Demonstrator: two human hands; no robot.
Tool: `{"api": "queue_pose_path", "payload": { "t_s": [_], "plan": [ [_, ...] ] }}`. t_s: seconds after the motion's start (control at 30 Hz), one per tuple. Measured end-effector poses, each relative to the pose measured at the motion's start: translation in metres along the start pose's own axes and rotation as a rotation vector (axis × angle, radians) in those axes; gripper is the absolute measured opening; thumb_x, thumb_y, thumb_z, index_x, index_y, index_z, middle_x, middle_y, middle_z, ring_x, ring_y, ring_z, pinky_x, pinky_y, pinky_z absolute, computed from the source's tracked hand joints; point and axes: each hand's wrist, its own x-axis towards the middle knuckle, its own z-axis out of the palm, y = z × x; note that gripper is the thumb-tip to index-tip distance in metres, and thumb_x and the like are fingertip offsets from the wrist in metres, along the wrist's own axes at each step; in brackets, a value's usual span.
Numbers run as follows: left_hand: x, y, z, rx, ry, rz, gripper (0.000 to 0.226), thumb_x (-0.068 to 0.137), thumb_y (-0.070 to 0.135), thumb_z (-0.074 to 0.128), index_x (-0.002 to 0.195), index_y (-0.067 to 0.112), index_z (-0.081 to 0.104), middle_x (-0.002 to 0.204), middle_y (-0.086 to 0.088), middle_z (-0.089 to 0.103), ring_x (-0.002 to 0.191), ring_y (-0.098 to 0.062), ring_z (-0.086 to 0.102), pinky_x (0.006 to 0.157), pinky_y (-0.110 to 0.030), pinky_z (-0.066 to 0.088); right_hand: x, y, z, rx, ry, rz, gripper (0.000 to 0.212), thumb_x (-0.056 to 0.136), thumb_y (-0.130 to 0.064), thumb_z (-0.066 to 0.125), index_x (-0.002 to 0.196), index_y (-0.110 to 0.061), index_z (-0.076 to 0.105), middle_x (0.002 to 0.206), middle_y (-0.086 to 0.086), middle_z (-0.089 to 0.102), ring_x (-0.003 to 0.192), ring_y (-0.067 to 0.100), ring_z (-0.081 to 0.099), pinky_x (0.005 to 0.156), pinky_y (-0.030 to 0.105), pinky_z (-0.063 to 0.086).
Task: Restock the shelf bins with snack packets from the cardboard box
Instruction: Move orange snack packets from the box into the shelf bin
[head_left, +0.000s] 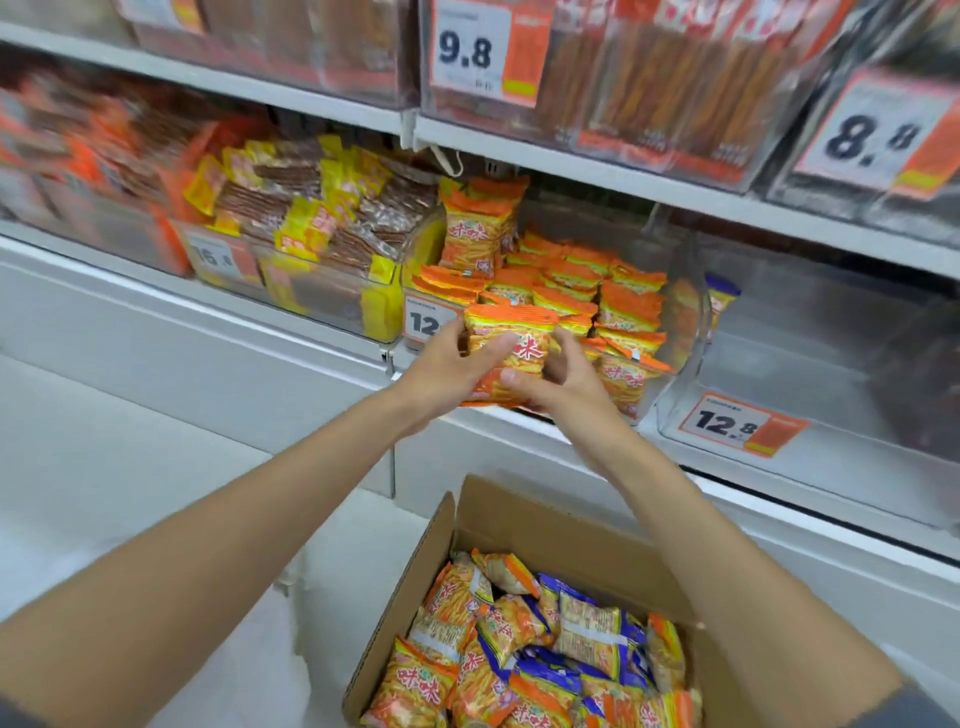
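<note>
Packet (506, 349), orange, one of the stick-snack bags, held up at the front lip of the clear bin (688, 317) on the lower shelf, above that bin's price tag, not yet set down. Left hand (441, 366) grips its left edge with thumb across the front; right hand (563, 387) grips the right and bottom edge, fingers curled round it. Both hands are closed on the same packet, or possibly a small stack, hard to tell. The bin already carries many matching orange packets, stacked in rows at the front and one standing upright at the back left, so this bin looks well on the way to full. Cardboard box (545, 525) sits open on the floor below the arms, with plenty of orange and blue packets (597, 631) in it, so a lot is left to move. Neighbouring bin (841, 364) to the right, tagged 12.8, looks nearly bare with only a blue packet (723, 299) seen at its left side, probably where the blue ones go. Yellow-wrapped snacks (306, 228) fill the bin to the left.
</note>
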Motion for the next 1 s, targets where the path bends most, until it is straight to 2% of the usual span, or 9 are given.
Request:
{"api": "queue_pose_path", "payload": {
  "t_s": [0.13,0.27,0.33,0.4,0.5,0.6,0.8,0.9,1.0],
  "plan": [
    [0.047,0.037,-0.036,0.112,0.121,0.112,0.062,0.08,0.055,0.069,0.122,0.018,0.042,0.109,0.006,0.061,0.097,-0.006,0.061,0.081,-0.027,0.054,0.056,-0.035,0.01,-0.01,0.074,-0.127,0.082,0.083,-0.016,0.077,0.147,-0.027,0.027,0.123,-0.014,0.054,0.099,-0.014,0.055,0.073,0.01,0.05],
    [0.091,0.041,-0.067,0.47,0.224,0.179,0.067,0.063,0.089,0.053,0.098,0.032,0.06,0.103,0.003,0.066,0.102,-0.022,0.06,0.089,-0.048,0.051,0.111,-0.045,0.023,-0.061,0.119,-0.187,0.075,0.078,-0.016,0.08,0.139,-0.026,0.038,0.122,-0.012,0.059,0.11,0.0,0.056,0.087,0.02,0.049],
    [0.108,0.042,-0.078,0.639,0.249,0.183,0.049,0.075,0.078,0.056,0.074,0.029,0.052,0.111,-0.009,0.063,0.111,-0.032,0.054,0.093,-0.049,0.045,0.137,-0.038,0.03,-0.109,0.142,-0.206,0.086,0.075,-0.018,0.083,0.146,-0.022,0.034,0.129,-0.007,0.058,0.116,0.006,0.055,0.096,0.027,0.048],
    [0.125,0.035,-0.086,0.809,0.227,0.1,0.05,0.079,0.07,0.057,0.072,0.024,0.04,0.137,-0.016,0.046,0.13,-0.036,0.038,0.104,-0.053,0.035,0.153,-0.032,0.037,-0.149,0.134,-0.196,0.091,0.074,-0.019,0.084,0.148,-0.019,0.031,0.135,-0.006,0.054,0.119,0.007,0.052,0.103,0.03,0.044],
    [0.144,0.016,-0.092,0.729,0.178,0.142,0.067,0.074,0.072,0.061,0.105,0.013,0.055,0.15,-0.016,0.03,0.137,-0.033,0.031,0.112,-0.049,0.031,0.172,-0.021,0.039,-0.188,0.16,-0.179,0.097,0.071,-0.019,0.086,0.149,-0.021,0.028,0.135,-0.011,0.051,0.124,0.008,0.049,0.107,0.031,0.04],
    [0.148,0.004,-0.088,0.452,0.311,0.222,0.089,0.074,0.057,0.074,0.142,0.014,0.035,0.146,-0.005,0.037,0.133,-0.019,0.038,0.103,-0.03,0.035,0.185,-0.02,0.036,-0.201,0.167,-0.144,0.104,0.067,-0.03,0.088,0.151,-0.022,0.027,0.139,-0.011,0.045,0.13,0.009,0.042,0.109,0.031,0.036],
    [0.152,-0.007,-0.087,0.444,0.481,0.402,0.042,0.072,0.049,0.078,0.094,0.022,0.055,0.105,0.003,0.051,0.103,-0.012,0.048,0.084,-0.024,0.038,0.186,-0.022,0.032,-0.289,0.154,-0.15,0.092,0.082,-0.031,0.077,0.154,-0.023,0.019,0.155,-0.004,0.033,0.142,0.015,0.033,0.109,0.028,0.03],
    [0.145,-0.008,-0.087,0.427,0.418,0.43,0.028,0.076,0.042,0.078,0.087,0.021,0.064,0.108,0.004,0.054,0.102,-0.005,0.047,0.085,-0.014,0.036,0.178,-0.022,0.034,-0.307,0.183,-0.256,0.095,0.084,-0.023,0.076,0.154,-0.034,0.012,0.16,-0.008,0.022,0.144,0.009,0.025,0.111,0.025,0.026],
    [0.138,-0.009,-0.094,0.394,0.356,0.42,0.02,0.081,0.036,0.076,0.095,0.023,0.069,0.121,0.008,0.052,0.112,-0.004,0.048,0.093,-0.02,0.036,0.175,-0.024,0.037,-0.477,0.174,-0.335,0.07,0.09,-0.022,0.069,0.147,-0.036,0.031,0.154,-0.005,0.027,0.134,0.006,0.031,0.097,0.008,0.028]
  ]
}}
